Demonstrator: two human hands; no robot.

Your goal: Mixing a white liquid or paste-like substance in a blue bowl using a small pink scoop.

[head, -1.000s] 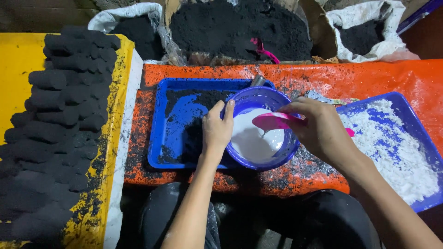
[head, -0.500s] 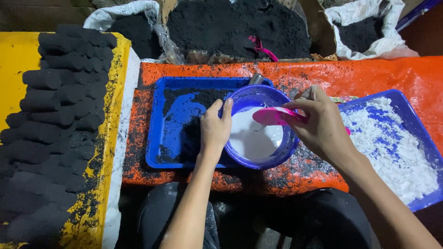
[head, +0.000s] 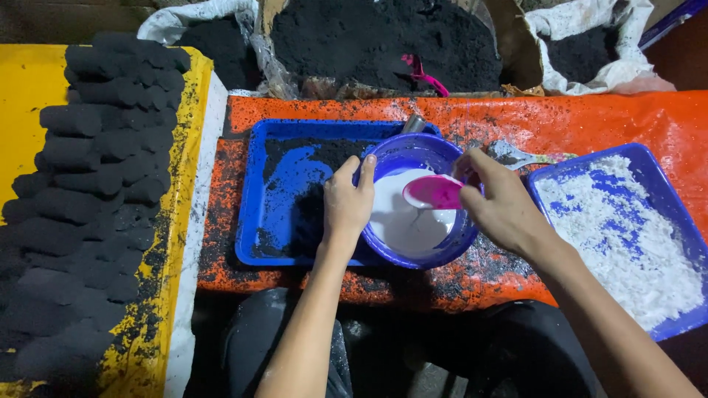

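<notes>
Head view, looking down on an orange-covered desk (head: 590,121). At centre stands a purple bowl (head: 383,250) holding a pool of white liquid (head: 402,225). The left hand (head: 346,203) grips the bowl's left rim, thumb hooked over the edge and fingers closed against the outer wall. The right hand (head: 501,206) is closed on the handle of a pink scoop (head: 435,191), whose cup hangs above the liquid, just right of the bowl's middle. Compared with a second earlier, the scoop's cup sits further in over the bowl and lower toward the liquid, while the left hand has kept its place on the rim; a thin white thread appears to join cup and pool, so liquid seems to be running between them, though the direction cannot be told.

Left of the bowl, and partly under it, lies a blue tray (head: 251,221) dusted with black powder (head: 310,155). At right a second blue tray (head: 664,158) carries white powder (head: 627,243). A metal spoon (head: 516,156) rests on the desk between bowl and right tray. Far side: sacks of black powder (head: 383,37). Far left: stacked black cylindrical briquettes (head: 88,191) on a yellow sheet (head: 22,110).
</notes>
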